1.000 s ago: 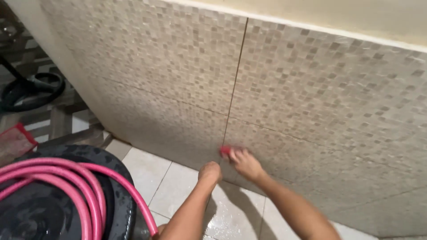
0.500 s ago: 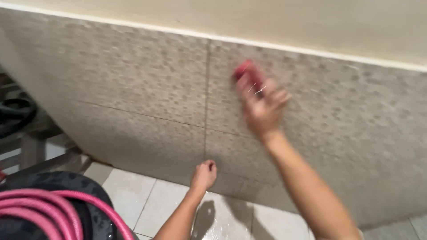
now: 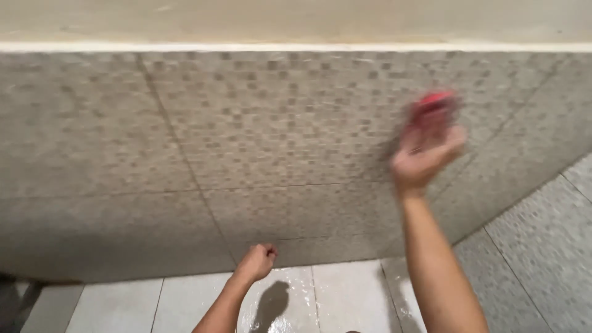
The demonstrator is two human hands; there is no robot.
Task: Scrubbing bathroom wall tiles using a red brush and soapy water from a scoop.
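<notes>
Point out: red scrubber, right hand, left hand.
red scrubber [image 3: 433, 100], head view, on its blurred red top edge.
right hand [image 3: 424, 154], head view, on the back of the hand.
left hand [image 3: 256, 260], head view, on the closed fist.

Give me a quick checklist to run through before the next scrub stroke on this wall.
1. Red scrubber in right hand: ok, held, though blurred.
2. Scrubber against mosaic wall tiles: cannot tell, motion blur hides contact.
3. Left hand clear of stroke: ok, closed in a fist low near the wall's base.
4. Floor tiles dry: not ok, wet sheen shows.
5. Wall ahead of the scrubber unobstructed: ok.
</notes>
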